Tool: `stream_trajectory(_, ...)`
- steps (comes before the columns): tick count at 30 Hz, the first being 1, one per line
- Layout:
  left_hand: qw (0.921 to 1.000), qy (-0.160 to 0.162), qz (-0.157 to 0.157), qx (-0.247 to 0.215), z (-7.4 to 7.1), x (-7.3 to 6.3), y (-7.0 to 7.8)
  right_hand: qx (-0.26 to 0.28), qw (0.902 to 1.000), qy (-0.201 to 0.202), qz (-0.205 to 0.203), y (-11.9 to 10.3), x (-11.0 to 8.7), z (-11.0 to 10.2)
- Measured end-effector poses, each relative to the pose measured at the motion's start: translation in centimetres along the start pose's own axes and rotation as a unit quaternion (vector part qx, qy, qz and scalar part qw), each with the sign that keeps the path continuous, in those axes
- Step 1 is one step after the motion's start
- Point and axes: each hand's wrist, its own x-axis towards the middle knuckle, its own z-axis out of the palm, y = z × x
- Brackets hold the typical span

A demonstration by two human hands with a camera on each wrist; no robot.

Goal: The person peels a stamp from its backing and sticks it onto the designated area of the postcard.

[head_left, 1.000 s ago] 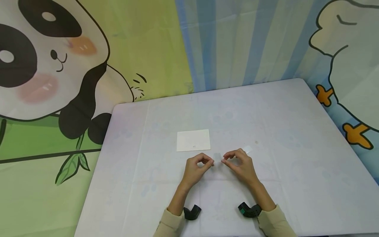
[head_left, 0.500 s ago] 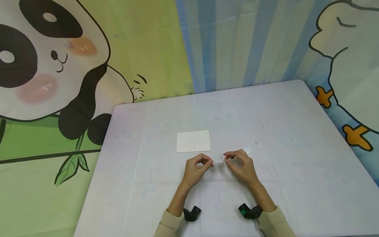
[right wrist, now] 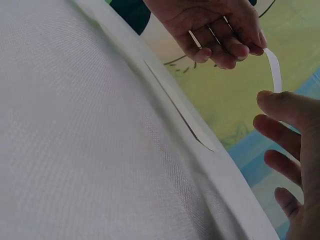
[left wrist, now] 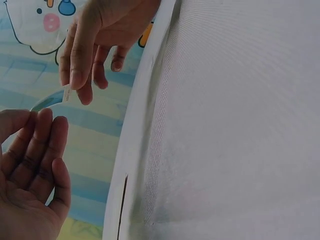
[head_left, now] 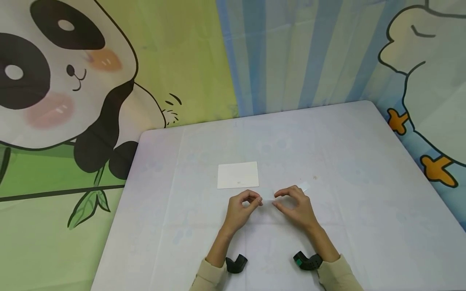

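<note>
A thin, see-through strip [left wrist: 48,101] bows between the two hands, with a small white printed tab [left wrist: 66,94] at its right-hand end. My left hand [head_left: 240,208] pinches the other end between thumb and fingertips. Close by on the right, my right hand [head_left: 298,206] has its thumb and forefinger parted in the head view. From the right wrist view, the strip's near end disappears behind the right thumb [right wrist: 272,102]. Both hands hover above the white-covered table [head_left: 182,250]. What the strip is for its kind does not show.
A white rectangular card [head_left: 238,175] lies flat just beyond the left hand. Past the right hand is a small pale, see-through piece [head_left: 304,186] on the cloth. Cartoon-printed curtains [head_left: 189,60] stand behind the table.
The right thumb and forefinger have spread apart from their earlier pinch at the strip's end. The left hand keeps its pinch and has barely moved.
</note>
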Motion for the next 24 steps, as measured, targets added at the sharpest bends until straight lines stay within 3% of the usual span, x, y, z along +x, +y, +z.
stream_trajectory(4,0.9999,-0.009,-0.009,0.001,0.0,-0.1,-0.1,-0.001,0.9999,-0.007,-0.008,0.9,-0.5,0.2)
stream_trajectory(12,0.9996,-0.004,-0.026,-0.008,0.7,-0.3,-3.5,0.005,0.9998,0.01,-0.017,1.0,-0.4,0.1)
stream_trajectory(19,0.9997,0.009,-0.023,-0.004,0.6,-0.4,-3.6,0.004,0.9988,0.023,-0.043,0.5,0.0,0.1)
stream_trajectory(24,0.9995,0.021,-0.021,0.008,0.6,-0.3,-3.7,0.015,0.9978,0.022,-0.06,-1.3,1.0,-0.3)
